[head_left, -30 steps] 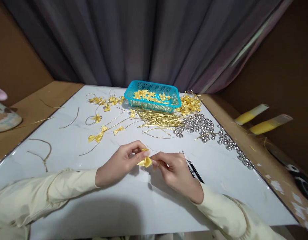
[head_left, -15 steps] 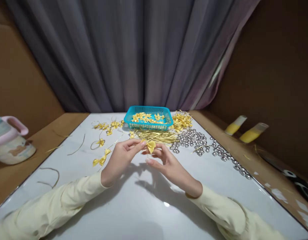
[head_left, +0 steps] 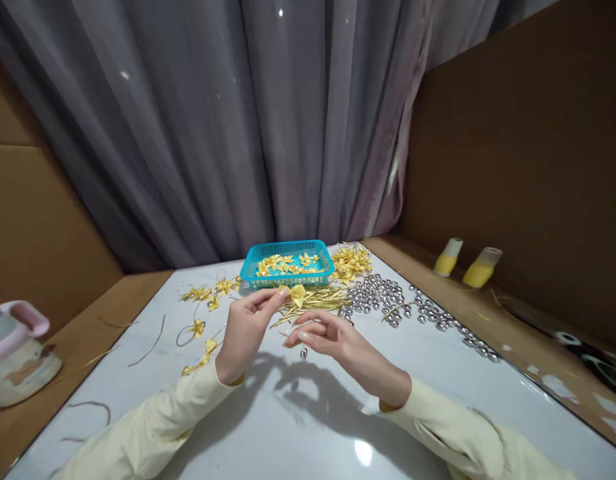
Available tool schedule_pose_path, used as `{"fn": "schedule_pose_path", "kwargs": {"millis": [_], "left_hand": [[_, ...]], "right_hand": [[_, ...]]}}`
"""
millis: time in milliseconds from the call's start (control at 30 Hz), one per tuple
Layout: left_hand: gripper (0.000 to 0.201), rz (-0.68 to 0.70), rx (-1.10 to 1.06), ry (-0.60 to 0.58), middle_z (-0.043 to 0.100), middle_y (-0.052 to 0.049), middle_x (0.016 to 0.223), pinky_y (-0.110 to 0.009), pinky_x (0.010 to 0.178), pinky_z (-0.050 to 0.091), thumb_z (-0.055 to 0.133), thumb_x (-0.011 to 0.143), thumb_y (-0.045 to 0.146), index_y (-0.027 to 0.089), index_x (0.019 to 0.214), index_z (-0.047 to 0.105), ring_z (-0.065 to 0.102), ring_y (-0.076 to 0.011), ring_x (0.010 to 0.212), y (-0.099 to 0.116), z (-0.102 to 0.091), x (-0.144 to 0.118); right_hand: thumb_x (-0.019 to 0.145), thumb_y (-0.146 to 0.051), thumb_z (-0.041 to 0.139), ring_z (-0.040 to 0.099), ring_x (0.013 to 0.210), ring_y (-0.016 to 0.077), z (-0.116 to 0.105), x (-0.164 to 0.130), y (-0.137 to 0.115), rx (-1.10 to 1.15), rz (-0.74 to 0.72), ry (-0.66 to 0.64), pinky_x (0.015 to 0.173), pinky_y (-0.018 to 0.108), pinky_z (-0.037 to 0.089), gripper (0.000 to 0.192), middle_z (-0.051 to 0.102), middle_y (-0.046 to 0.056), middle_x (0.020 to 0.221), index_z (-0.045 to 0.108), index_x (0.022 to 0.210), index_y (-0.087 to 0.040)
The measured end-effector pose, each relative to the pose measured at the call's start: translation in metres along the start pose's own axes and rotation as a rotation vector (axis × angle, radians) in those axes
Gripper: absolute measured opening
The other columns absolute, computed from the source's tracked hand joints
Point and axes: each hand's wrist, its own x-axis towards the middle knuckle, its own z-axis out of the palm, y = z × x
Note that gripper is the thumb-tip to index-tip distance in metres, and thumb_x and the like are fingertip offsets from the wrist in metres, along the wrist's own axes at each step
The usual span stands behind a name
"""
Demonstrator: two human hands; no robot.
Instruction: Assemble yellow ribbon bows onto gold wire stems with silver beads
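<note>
My left hand (head_left: 245, 327) is closed, its thumb and forefinger pinching a yellow ribbon bow (head_left: 298, 295) above the table. My right hand (head_left: 333, 337) is just below and to the right, with thumb and fingers pressed together on a thin cord, only partly visible. From those fingertips dangles a small, round silver bell (head_left: 303, 353). Behind the hands lies a bundle of gold twist cords (head_left: 321, 298). Other yellow bows (head_left: 197, 327), some with looped cord, lie left of my left hand.
A blue basket (head_left: 245, 272) holding yellow bows stands at the back. Right of it are a heap of yellow bows (head_left: 352, 262) and many scattered silver bells (head_left: 378, 292). A pink-handled mug (head_left: 18, 363) is at left; two yellow-filled containers (head_left: 482, 268) and black scissors (head_left: 595, 363) at right.
My right hand has moved down, apart from the bow, and the silver bell now hangs in sight below its fingers. My left hand still pinches the bow. The camera view has tilted up.
</note>
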Motion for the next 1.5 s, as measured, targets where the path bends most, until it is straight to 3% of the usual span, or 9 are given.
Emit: {"fn": "schedule_pose_path", "kwargs": {"millis": [100,200,367,467,600,900,1100,1233,1500], "left_hand": [[0.018,0.061,0.106,0.014,0.074,-0.002,0.080,-0.027,0.068,0.049,0.066,0.075,0.035,0.018,0.078,0.072,0.066,-0.0191,0.076,-0.006,0.003,-0.005],[0.011,0.281,0.234,0.052,0.073,-0.002,0.079,-0.029,0.070,0.045,0.065,0.077,0.028,0.019,0.076,0.072,0.064,-0.0182,0.074,-0.015,0.006,-0.010],[0.016,0.795,0.373,0.017,0.071,-0.005,0.086,-0.033,0.073,0.038,0.058,0.081,0.008,0.018,0.092,0.065,0.063,-0.0177,0.078,-0.025,0.006,-0.020],[0.027,0.922,0.429,-0.045,0.070,-0.007,0.090,-0.034,0.074,0.034,0.055,0.082,0.002,0.018,0.103,0.059,0.064,-0.0192,0.085,-0.026,0.003,-0.024],[0.029,0.964,0.474,-0.067,0.071,-0.007,0.090,-0.034,0.073,0.032,0.053,0.084,0.002,0.018,0.108,0.058,0.064,-0.0190,0.085,-0.023,0.000,-0.024],[0.026,1.057,0.538,-0.016,0.073,-0.001,0.081,-0.034,0.071,0.030,0.054,0.083,0.002,0.020,0.101,0.055,0.063,-0.0155,0.074,-0.015,-0.002,-0.024],[0.023,1.092,0.520,-0.039,0.071,-0.001,0.077,-0.033,0.070,0.032,0.049,0.084,0.001,0.020,0.096,0.052,0.062,-0.0147,0.073,-0.017,-0.004,-0.025],[0.025,1.121,0.471,-0.131,0.070,-0.002,0.079,-0.031,0.068,0.035,0.046,0.085,0.000,0.019,0.099,0.051,0.059,-0.0147,0.074,-0.017,-0.004,-0.024],[0.018,0.897,0.306,-0.278,0.063,-0.007,0.083,-0.030,0.068,0.044,0.053,0.085,0.008,0.017,0.101,0.055,0.056,-0.0177,0.078,-0.017,0.001,-0.027]], "right_hand": [[0.082,-0.033,0.060,0.059,0.096,0.0180,0.000,-0.002,0.000,-0.100,-0.119,0.164,0.086,0.037,0.044,0.029,0.062,0.006,0.096,0.042,0.101,-0.021],[0.080,-0.029,0.062,0.060,0.088,0.0169,0.003,-0.004,0.004,-0.179,-0.276,0.289,0.082,0.036,0.047,0.030,0.056,0.003,0.094,0.039,0.099,-0.023],[0.079,-0.027,0.061,0.062,0.066,0.0111,0.009,-0.008,0.004,-0.180,-0.303,0.336,0.063,0.030,0.051,0.027,0.046,0.001,0.099,0.039,0.094,-0.023],[0.081,-0.028,0.061,0.060,0.060,0.0085,0.009,-0.011,0.000,-0.120,-0.290,0.281,0.058,0.029,0.051,0.028,0.046,0.001,0.101,0.038,0.096,-0.023],[0.084,-0.029,0.057,0.056,0.053,0.0054,0.005,-0.014,-0.004,-0.064,-0.301,0.200,0.052,0.026,0.049,0.024,0.051,0.004,0.107,0.040,0.101,-0.023],[0.087,-0.025,0.053,0.048,0.046,0.0017,0.003,-0.022,-0.009,-0.275,-0.338,0.208,0.044,0.022,0.045,0.026,0.051,0.009,0.124,0.050,0.113,-0.023],[0.091,-0.028,0.046,0.047,0.042,0.0012,0.003,-0.023,-0.010,-0.191,-0.349,0.189,0.040,0.020,0.043,0.019,0.058,0.007,0.118,0.055,0.107,-0.025],[0.091,-0.025,0.047,0.048,0.040,0.0013,0.004,-0.022,-0.011,-0.182,-0.359,0.206,0.037,0.018,0.041,0.015,0.063,0.005,0.109,0.059,0.100,-0.023],[0.087,-0.024,0.053,0.052,0.039,0.0044,0.007,-0.023,-0.011,-0.139,-0.381,0.274,0.039,0.020,0.046,0.017,0.069,0.004,0.091,0.060,0.103,-0.024]]}}
